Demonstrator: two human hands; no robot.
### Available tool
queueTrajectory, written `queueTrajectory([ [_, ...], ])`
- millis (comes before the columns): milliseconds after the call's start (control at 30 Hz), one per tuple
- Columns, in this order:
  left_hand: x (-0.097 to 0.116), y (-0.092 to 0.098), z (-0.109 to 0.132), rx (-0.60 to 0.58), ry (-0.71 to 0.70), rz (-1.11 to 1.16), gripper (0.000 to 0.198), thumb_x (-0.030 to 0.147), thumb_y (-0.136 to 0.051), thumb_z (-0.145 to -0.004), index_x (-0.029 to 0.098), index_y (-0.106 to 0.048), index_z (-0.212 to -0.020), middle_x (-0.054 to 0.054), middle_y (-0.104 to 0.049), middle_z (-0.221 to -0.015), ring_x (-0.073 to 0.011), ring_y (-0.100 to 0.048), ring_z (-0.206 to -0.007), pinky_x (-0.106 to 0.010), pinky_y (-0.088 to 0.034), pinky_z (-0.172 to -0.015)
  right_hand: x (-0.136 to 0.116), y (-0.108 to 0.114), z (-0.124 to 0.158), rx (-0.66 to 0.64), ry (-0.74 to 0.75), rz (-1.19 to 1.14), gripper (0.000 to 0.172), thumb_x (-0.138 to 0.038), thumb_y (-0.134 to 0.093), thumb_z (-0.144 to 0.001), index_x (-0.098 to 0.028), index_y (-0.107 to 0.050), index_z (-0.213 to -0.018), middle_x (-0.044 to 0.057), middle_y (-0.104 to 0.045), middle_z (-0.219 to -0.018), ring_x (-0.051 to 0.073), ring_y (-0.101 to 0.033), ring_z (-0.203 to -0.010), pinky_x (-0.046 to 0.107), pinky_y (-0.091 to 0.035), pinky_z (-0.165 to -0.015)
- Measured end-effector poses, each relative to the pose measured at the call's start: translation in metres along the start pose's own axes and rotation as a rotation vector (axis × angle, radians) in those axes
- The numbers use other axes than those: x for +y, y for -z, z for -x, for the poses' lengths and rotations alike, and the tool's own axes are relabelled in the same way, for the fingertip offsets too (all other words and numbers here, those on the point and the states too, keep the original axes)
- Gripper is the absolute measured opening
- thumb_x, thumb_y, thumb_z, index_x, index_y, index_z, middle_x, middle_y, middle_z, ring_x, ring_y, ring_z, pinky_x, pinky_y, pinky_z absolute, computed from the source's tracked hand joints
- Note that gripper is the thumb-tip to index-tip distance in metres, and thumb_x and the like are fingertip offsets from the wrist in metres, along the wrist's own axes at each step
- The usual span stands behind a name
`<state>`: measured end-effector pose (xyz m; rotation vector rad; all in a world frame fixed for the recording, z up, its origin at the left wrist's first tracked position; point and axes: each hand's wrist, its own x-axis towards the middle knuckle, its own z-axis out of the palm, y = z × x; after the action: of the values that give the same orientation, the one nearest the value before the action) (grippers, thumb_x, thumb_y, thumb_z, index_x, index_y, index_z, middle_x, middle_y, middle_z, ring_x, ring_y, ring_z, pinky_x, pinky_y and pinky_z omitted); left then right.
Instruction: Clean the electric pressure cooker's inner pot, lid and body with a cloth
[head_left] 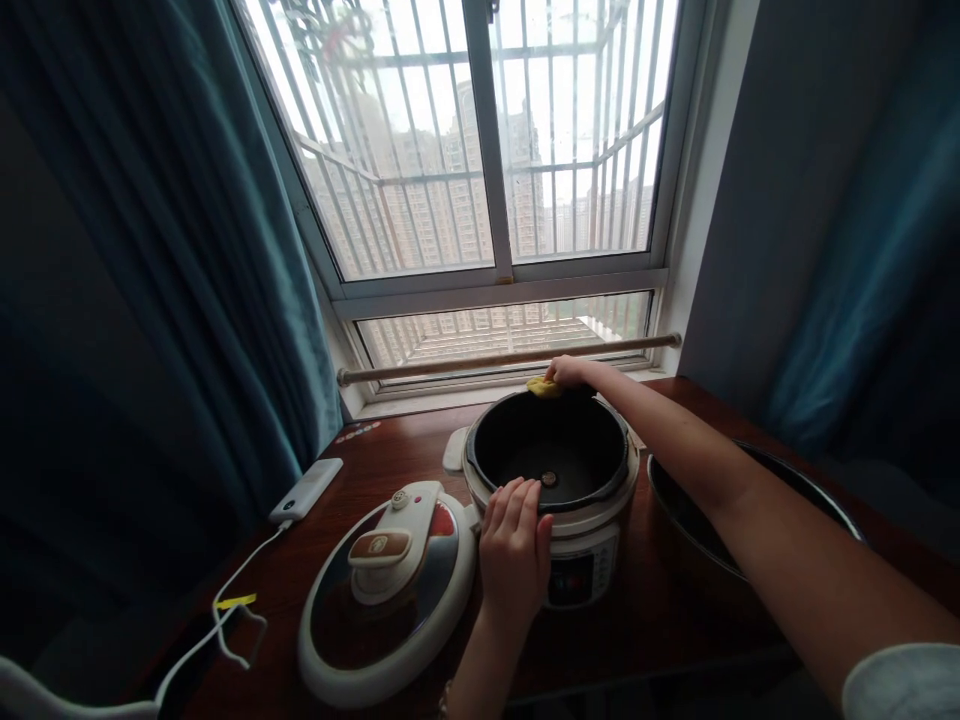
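An electric pressure cooker [576, 570] stands uncovered on the table, its dark inside [517, 450] showing. At the cooker's far rim, my right hand [568, 371] is closed on a yellow cloth [544, 387] and presses it against the edge. My left hand [514, 545] grips the near rim, fingers bent over the edge and thumb on the right side; the fingertips lie at the opening. Left of the cooker rests its white-rimmed lid [461, 560], top side up, with a brown handle [380, 546].
A large round pan [795, 475] stands to the right, partly beneath my right forearm. A white device [306, 490] with a white cable [251, 560] lies at the left. Behind the table are a horizontal bar [450, 371] and a barred window; blue curtains [247, 250] hang at the sides.
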<state>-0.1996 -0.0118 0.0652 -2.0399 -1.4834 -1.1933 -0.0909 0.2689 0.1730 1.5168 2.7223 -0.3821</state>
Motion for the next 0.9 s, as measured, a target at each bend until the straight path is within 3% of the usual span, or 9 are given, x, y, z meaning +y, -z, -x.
queueTrajectory([
  [200,0.001,0.000,0.002,-0.008,0.010,0.002,0.033,0.018,-0.043,-0.086,0.012,-0.050,-0.118,-0.012,-0.059,-0.114,-0.0247,-0.048,-0.113,-0.046,-0.038,-0.098,0.035,-0.006,0.038,0.018,0.005,0.108,0.035,-0.012,-0.050,-0.073,-0.017,-0.067,-0.104,0.004,-0.068,-0.089,0.014,-0.060,-0.078,0.018,-0.040,-0.065],
  [400,0.001,0.000,0.002,-0.007,0.005,0.002,0.033,0.019,-0.043,-0.086,0.013,-0.050,-0.118,-0.012,-0.059,-0.114,-0.0248,-0.048,-0.112,-0.046,-0.038,-0.097,0.031,-0.015,0.083,0.113,-0.024,0.268,0.030,-0.015,-0.048,-0.074,-0.014,-0.069,-0.096,0.011,-0.067,-0.092,0.020,-0.061,-0.082,0.023,-0.041,-0.068],
  [533,0.001,0.001,0.002,0.000,0.009,0.005,0.033,0.019,-0.044,-0.086,0.013,-0.050,-0.117,-0.012,-0.059,-0.113,-0.0245,-0.048,-0.111,-0.045,-0.039,-0.097,0.020,-0.021,0.114,0.158,0.005,0.355,0.028,-0.012,-0.049,-0.072,-0.010,-0.068,-0.093,0.016,-0.066,-0.093,0.024,-0.062,-0.084,0.028,-0.042,-0.070],
  [733,0.001,0.000,0.002,-0.009,0.016,0.016,0.033,0.021,-0.044,-0.086,0.013,-0.051,-0.118,-0.011,-0.059,-0.113,-0.0247,-0.048,-0.111,-0.045,-0.038,-0.098,-0.015,-0.038,0.175,0.169,0.112,0.427,0.024,-0.011,-0.046,-0.074,-0.013,-0.068,-0.080,0.013,-0.066,-0.089,0.025,-0.061,-0.084,0.030,-0.042,-0.070],
  [900,0.000,-0.001,0.002,-0.014,0.015,0.017,0.033,0.021,-0.042,-0.087,0.011,-0.051,-0.118,-0.012,-0.059,-0.114,-0.0244,-0.048,-0.113,-0.044,-0.036,-0.099,-0.059,-0.064,0.234,0.430,0.041,0.343,0.025,-0.015,-0.042,-0.076,-0.017,-0.066,-0.086,0.009,-0.065,-0.085,0.022,-0.058,-0.075,0.031,-0.042,-0.062],
])
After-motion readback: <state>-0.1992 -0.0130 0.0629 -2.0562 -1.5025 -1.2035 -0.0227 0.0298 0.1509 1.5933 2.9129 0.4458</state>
